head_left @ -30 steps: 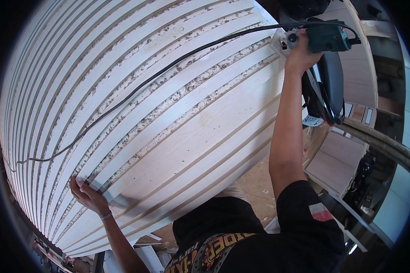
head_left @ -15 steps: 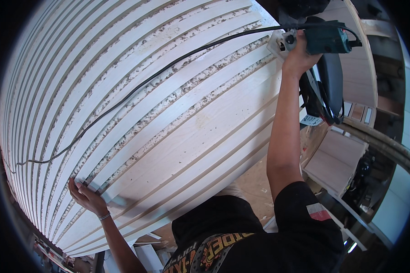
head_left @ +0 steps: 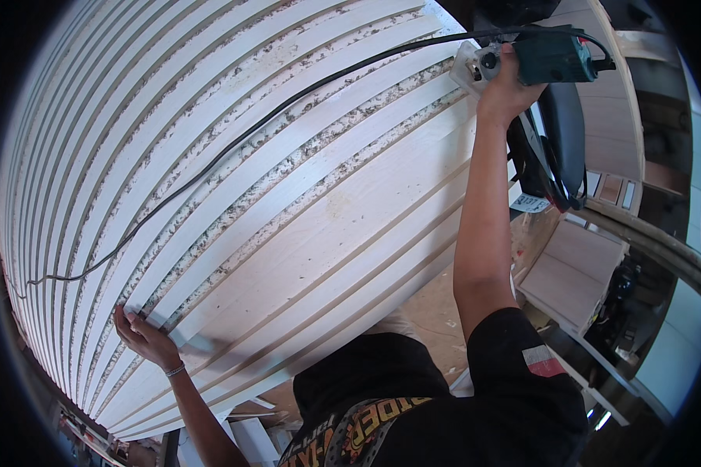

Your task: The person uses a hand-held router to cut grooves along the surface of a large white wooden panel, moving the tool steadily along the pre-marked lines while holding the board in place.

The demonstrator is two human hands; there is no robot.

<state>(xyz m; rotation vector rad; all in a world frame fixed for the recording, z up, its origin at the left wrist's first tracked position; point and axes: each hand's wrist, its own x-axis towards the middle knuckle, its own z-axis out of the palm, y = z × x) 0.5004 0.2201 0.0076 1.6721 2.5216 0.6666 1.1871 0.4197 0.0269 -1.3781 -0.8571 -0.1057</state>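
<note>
A large pale wooden panel [head_left: 350, 210] with long parallel grooves spreads before me. Shavings [head_left: 308, 148] lie along several grooves. At the panel's far right end, my right hand [head_left: 510, 89] is closed around a green corded trim router [head_left: 554, 58], whose clear base is at the panel's edge. The bit is too small to make out. My left hand [head_left: 146, 340] rests on the panel near its left end, fingers stretched across the strips, with nothing visible in it. From the router a black cord [head_left: 265, 121] runs leftward over the panel.
A motorcycle with a dark seat [head_left: 562, 148] stands just past the panel's right end. Behind it leans a curved-edged wooden board [head_left: 611, 117]. A wooden box [head_left: 572, 272] and long timber pieces lie to the right. Scraps [head_left: 253, 440] sit below the panel.
My right hand and the router have shifted slightly left along the panel's end, and the cord has moved a little with them. My left hand stays nearly in place.
</note>
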